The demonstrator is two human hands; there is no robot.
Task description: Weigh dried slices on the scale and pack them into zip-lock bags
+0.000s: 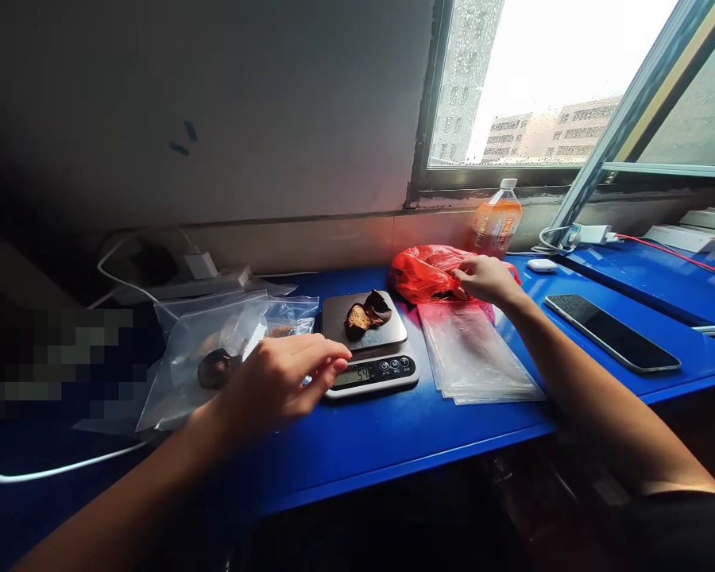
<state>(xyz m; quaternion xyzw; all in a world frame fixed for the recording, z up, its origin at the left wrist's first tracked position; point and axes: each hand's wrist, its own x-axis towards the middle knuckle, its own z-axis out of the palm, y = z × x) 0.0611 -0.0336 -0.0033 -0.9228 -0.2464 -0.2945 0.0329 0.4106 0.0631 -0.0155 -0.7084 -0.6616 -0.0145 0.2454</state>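
Note:
A digital kitchen scale [372, 380] sits on the blue desk, with dark, dried, shell-like pieces [366, 316] on its metal plate, one showing a tan inside. Its display shows digits that look like 54. My left hand [289, 373] hovers at the scale's left front corner, fingers loosely stretched out, with nothing visible in them. At the right, my right hand [489, 280] pinches the edge of a crumpled red plastic bag [426, 270]; the bag's contents are hidden. Clear flat plastic bags [482, 357] lie in a stack in front of the red bag.
Left of the scale, clear zip bags [172, 373] hold a dark round piece [215, 369] and other bits. A phone [612, 332], a white earbud case [542, 265] and an orange drink bottle [498, 218] stand or lie at the right. A white cable [53, 473] crosses the left side.

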